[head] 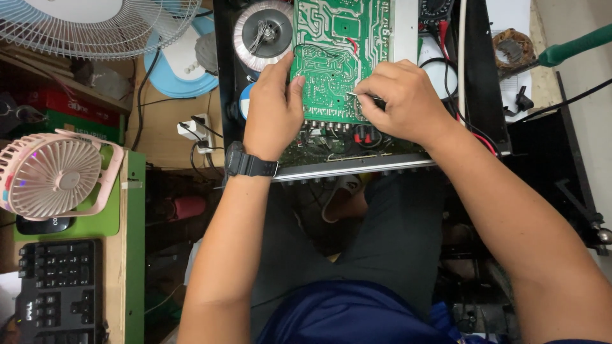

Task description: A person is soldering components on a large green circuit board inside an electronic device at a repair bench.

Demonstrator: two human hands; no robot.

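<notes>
A: What sits on the far left?

B: A small pink round desk fan (pixel 54 175) stands on a green mat (pixel 102 216), with a black computer keyboard (pixel 60 290) below it. Above, a large white wire-guard fan (pixel 95 25) and a white power strip with plugs (pixel 196 132).

A: And the hands?

B: The left hand (pixel 274 108), a black wristwatch (pixel 248 162) on its wrist, lies flat with its fingers and thumb on the left edge of the green printed circuit board (pixel 335 57), steadying it. The board lies inside an open black metal chassis (pixel 475 76) on the bench, just right of a silver ring-shaped transformer (pixel 262 32).

A: The right hand?

B: The right hand (pixel 398 95) is closed in a pinch on a thin silver metal tool (pixel 360 97), whose tip touches the board's lower right part. The two hands are near each other, not touching.

A: Further right?

B: Red and black wires (pixel 475 130) run along the chassis, and a green-handled tool (pixel 574 46) lies at the far right.
</notes>
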